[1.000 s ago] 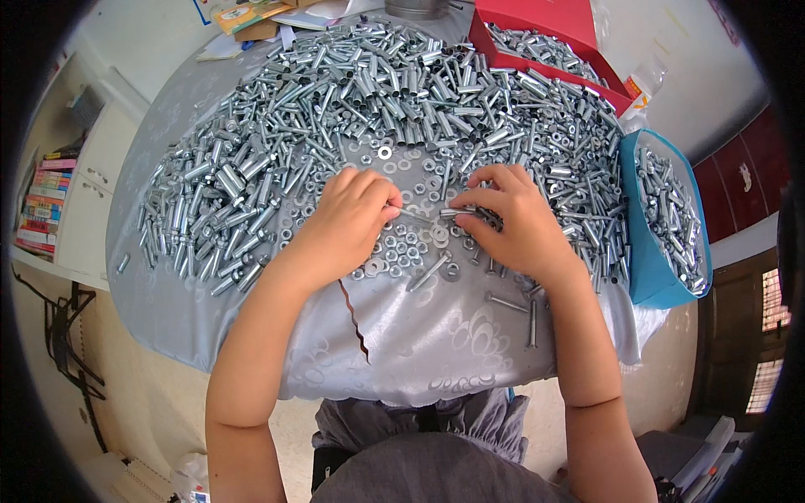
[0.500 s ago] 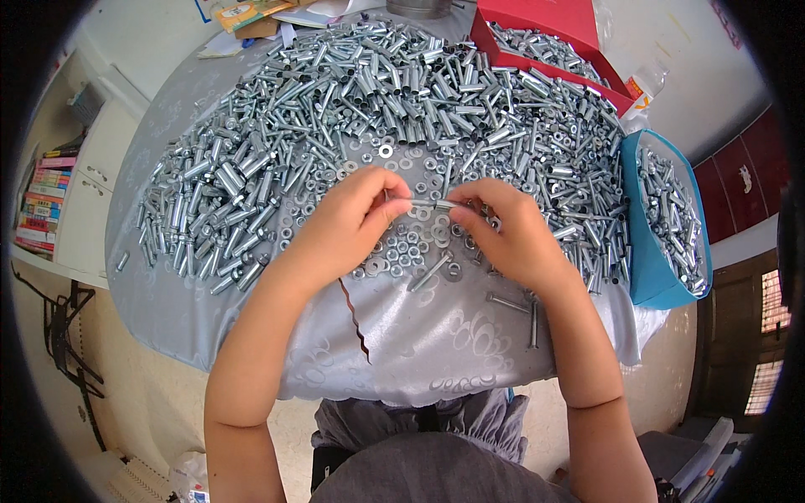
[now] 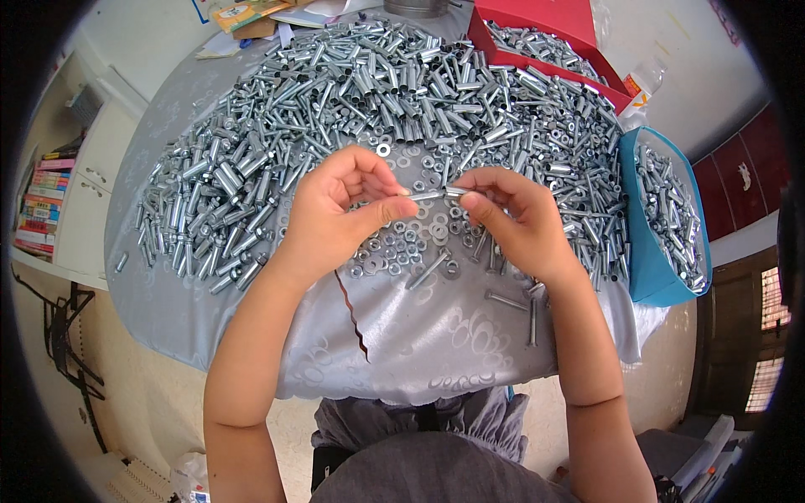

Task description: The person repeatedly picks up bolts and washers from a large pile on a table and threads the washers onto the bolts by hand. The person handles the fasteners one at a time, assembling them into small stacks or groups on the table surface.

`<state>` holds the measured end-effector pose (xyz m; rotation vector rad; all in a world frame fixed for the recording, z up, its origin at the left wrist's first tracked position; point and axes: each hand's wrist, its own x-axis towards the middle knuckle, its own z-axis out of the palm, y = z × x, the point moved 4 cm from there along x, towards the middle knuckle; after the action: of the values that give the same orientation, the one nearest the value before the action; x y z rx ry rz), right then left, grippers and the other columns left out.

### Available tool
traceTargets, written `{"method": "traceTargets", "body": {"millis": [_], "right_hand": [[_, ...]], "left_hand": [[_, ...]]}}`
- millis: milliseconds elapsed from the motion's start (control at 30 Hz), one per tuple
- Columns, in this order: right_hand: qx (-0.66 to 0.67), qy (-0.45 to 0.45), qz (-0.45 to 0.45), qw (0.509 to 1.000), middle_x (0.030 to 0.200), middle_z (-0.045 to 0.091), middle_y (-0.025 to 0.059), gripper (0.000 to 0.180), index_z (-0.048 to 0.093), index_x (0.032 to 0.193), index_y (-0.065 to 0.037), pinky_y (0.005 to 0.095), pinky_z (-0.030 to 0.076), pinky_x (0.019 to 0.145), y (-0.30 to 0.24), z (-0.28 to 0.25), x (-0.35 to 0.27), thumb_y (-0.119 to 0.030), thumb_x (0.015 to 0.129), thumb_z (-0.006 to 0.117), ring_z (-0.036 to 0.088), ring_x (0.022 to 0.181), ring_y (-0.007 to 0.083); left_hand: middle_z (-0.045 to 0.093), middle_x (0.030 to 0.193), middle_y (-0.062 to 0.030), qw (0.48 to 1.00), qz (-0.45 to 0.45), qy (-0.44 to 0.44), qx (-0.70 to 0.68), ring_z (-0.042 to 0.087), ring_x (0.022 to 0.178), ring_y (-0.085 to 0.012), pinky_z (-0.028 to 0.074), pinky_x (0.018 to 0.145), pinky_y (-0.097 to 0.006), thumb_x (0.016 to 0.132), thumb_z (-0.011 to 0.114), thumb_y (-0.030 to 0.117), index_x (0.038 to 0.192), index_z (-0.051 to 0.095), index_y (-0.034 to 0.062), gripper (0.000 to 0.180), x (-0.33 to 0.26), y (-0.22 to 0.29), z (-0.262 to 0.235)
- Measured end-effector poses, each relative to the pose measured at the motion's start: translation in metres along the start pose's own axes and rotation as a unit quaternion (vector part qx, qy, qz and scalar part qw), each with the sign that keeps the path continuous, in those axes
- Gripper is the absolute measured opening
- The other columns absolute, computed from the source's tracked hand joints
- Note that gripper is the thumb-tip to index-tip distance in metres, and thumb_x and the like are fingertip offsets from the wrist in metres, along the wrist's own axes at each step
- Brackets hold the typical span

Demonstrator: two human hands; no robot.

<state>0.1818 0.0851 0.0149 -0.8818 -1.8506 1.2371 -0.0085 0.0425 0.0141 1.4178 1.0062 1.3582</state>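
Note:
Above the middle of the table, my left hand (image 3: pixel 331 214) pinches the left end of a slim silver bolt (image 3: pixel 427 196) between thumb and fingertips. My right hand (image 3: pixel 521 222) pinches a short silver sleeve (image 3: pixel 455 192) at the other end, in line with the bolt. The two parts meet or nearly meet; whether one sits inside the other I cannot tell. Below the hands lie loose nuts (image 3: pixel 401 247) and flat washers (image 3: pixel 438 229). A single bolt (image 3: pixel 429 269) rests near them, and another bolt (image 3: pixel 506 300) lies by my right wrist.
A large heap of metal sleeves and bolts (image 3: pixel 369 84) covers the table's far side. At the back right stands a red box (image 3: pixel 616 90) of hardware; a blue bin (image 3: pixel 641 251) of bolts is at the right. A dark wavy tear-like line (image 3: pixel 352 317) marks the grey tablecloth (image 3: pixel 394 344).
Both hands have risen slightly. My left thumb has straightened along the bolt and the fingers have opened out a little, showing more of the bolt and sleeve between the hands.

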Motion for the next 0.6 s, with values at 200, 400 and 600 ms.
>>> {"method": "traceTargets", "body": {"millis": [200,400,600], "right_hand": [[0.065,-0.021,0.058,0.996,0.076,0.06,0.0009,0.021,0.059,0.098,0.004,0.0185,0.043,0.058,-0.004,0.0,-0.001,-0.009,0.083,0.061,0.052,0.065,0.0049],[0.069,-0.029,0.054,0.996,0.077,0.059,0.0002,0.02,0.059,0.099,0.003,0.0176,0.042,0.058,-0.003,0.002,-0.001,-0.009,0.083,0.061,0.052,0.065,0.0037],[0.079,-0.03,0.062,0.994,0.077,0.059,-0.0006,0.02,0.058,0.1,0.002,0.0174,0.041,0.058,0.001,0.001,0.0,-0.009,0.083,0.061,0.05,0.064,0.0029]], "left_hand": [[0.06,0.085,-0.0055,1.0,0.013,0.002,0.012,0.059,0.081,-0.0114,0.049,0.074,-0.024,0.072,0.068,-0.005,0.087,0.05,0.0023,0.025,0.0,0.003,0.0],[0.06,0.085,-0.0058,0.985,0.063,0.015,0.157,0.059,0.083,-0.0133,0.049,0.077,-0.026,0.072,0.068,-0.005,0.086,0.051,0.002,0.023,0.0,0.002,-0.002],[0.059,0.088,-0.0062,0.946,0.141,0.021,0.292,0.059,0.086,-0.0137,0.047,0.082,-0.029,0.07,0.069,-0.004,0.091,0.053,0.002,0.027,-0.002,0.011,0.003]]}}
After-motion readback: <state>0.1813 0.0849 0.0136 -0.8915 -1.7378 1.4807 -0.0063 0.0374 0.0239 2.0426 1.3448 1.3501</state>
